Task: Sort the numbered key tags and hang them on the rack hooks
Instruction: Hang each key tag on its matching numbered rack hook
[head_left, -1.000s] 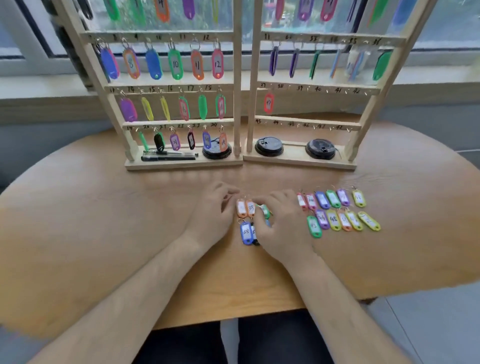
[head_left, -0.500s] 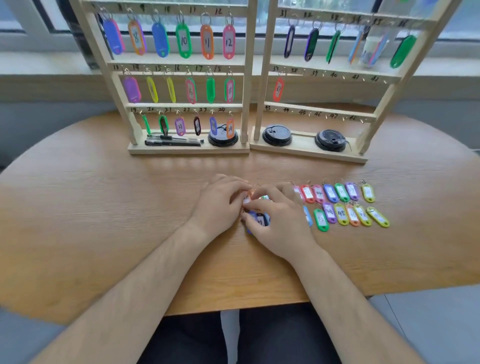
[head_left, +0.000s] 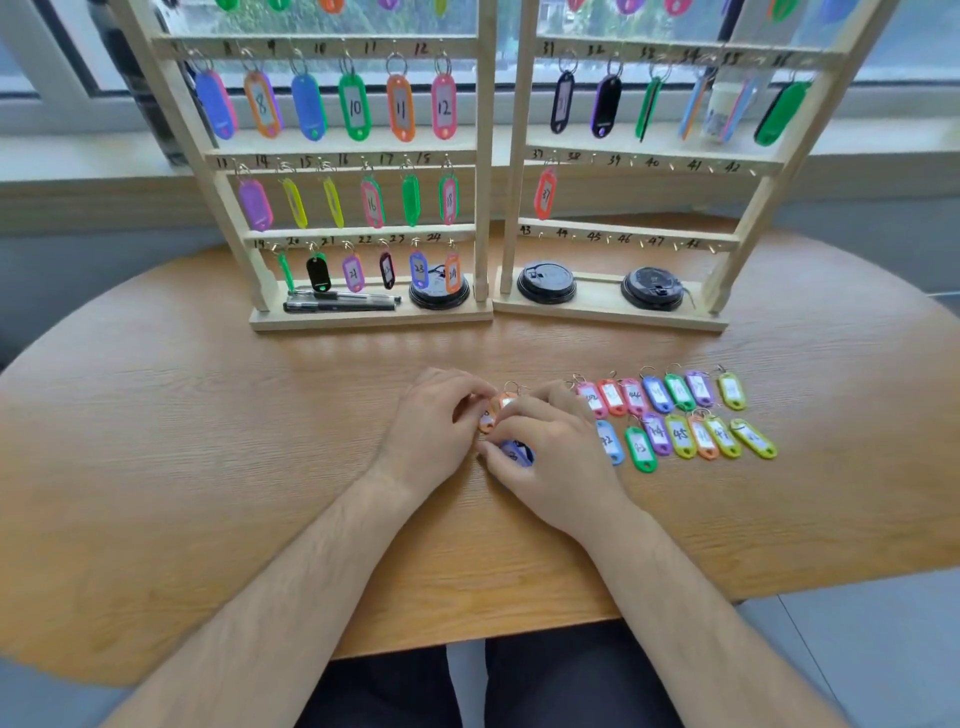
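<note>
I read both hands close together on the wooden table, in front of the right rack.

- Left hand — fingers curled, pinching an orange key tag.
- Right hand — fingers curled over a blue key tag, thumb against it.

Two rows of loose key tags lie flat in front of that rack. Orange tag 37 hangs on it.

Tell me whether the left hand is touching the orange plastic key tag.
Touching. Head view: left hand fingers curl against the orange plastic key tag.
</note>
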